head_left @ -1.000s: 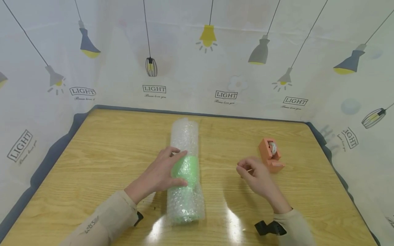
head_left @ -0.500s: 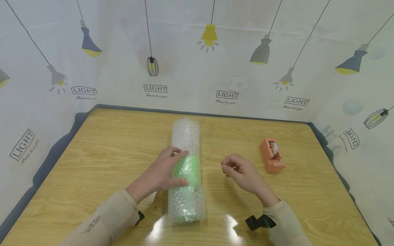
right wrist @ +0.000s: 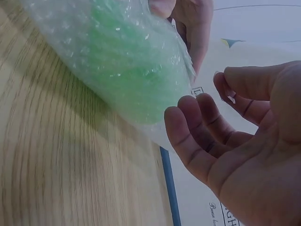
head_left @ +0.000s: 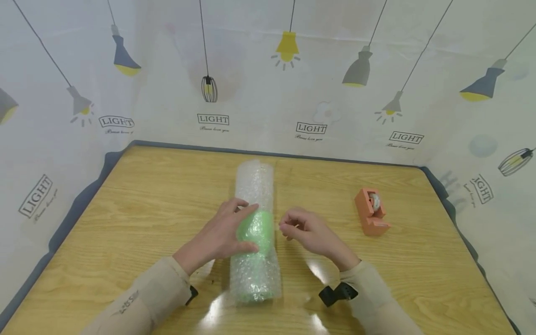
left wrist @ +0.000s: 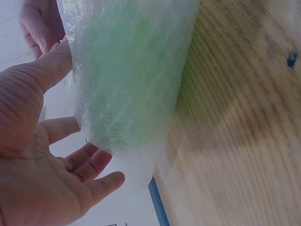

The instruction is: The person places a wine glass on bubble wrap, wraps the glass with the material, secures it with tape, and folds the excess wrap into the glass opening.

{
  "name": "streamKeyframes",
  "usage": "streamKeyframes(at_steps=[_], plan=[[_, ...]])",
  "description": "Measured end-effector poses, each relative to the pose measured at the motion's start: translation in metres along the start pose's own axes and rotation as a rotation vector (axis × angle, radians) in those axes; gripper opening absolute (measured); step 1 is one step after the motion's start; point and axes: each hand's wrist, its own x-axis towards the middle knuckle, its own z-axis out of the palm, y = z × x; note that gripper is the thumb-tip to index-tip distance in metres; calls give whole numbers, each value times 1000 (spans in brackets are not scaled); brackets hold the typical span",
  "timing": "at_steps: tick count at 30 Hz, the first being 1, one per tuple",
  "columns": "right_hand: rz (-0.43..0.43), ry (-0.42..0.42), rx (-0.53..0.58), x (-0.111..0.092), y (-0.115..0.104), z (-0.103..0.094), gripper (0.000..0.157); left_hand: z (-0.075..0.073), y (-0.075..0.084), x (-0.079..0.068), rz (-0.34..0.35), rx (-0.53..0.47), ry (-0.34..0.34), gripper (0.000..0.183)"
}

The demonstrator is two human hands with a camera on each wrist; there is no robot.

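green item in bubble-wrap roll (head_left: 254, 232), left hand (head_left: 222, 235) steadying

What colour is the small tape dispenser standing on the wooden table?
The small plastic tape dispenser is salmon orange; the head view shows it best, right of both hands.

Worktop (head_left: 138, 204): light wood-grain surface with a dark grey edge, glare patches along the near side. Lying directly on it, at centre, a bubble-wrap roll (head_left: 254, 242) with a green object inside, its long axis running from near edge to far edge. To the right, well apart, stands an orange tape dispenser (head_left: 371, 210), upright.
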Motion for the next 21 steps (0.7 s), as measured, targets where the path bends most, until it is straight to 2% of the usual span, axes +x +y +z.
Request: streamKeyframes(at_steps=[10,21], plan=[[2,-72,-1,14,-7,6,14,-1,2,1,10,15,2,98],[60,-154,34,29,-14,14,12,0,1,1,36,36,10,98]])
